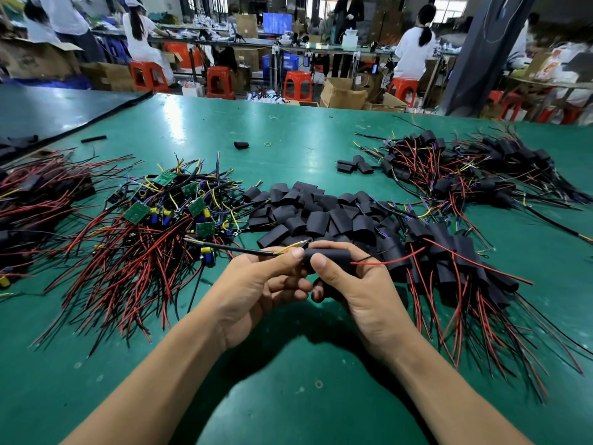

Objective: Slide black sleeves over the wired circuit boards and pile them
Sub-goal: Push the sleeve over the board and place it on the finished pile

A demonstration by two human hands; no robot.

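Black sleeve (332,255), above the counter (288,399), sits pinched in my right grip (361,285) while my left grip (256,284) pinches its wires (247,250); sleeving looks nearly done, so next it joins the sleeved pile (449,248).

Pretty bright and even overall, overhead lights by the look of it. Big white glare patches sit on the green table (224,123), strongest far left of centre, and there's another mid-right. A soft dark shadow pools under both forearms and below the left hand (256,290) and right hand (359,290). The centre is sharp, and even the thin black cable (244,250) in the left hand is crisp. The black sleeve (327,256) is mostly a dark blob (only a faint sheen on top). Heavy wide-angle bend: the table's far edge curves, and the red wires (513,348) at lower right smear. The background is soft, with the window (455,4) blown out.
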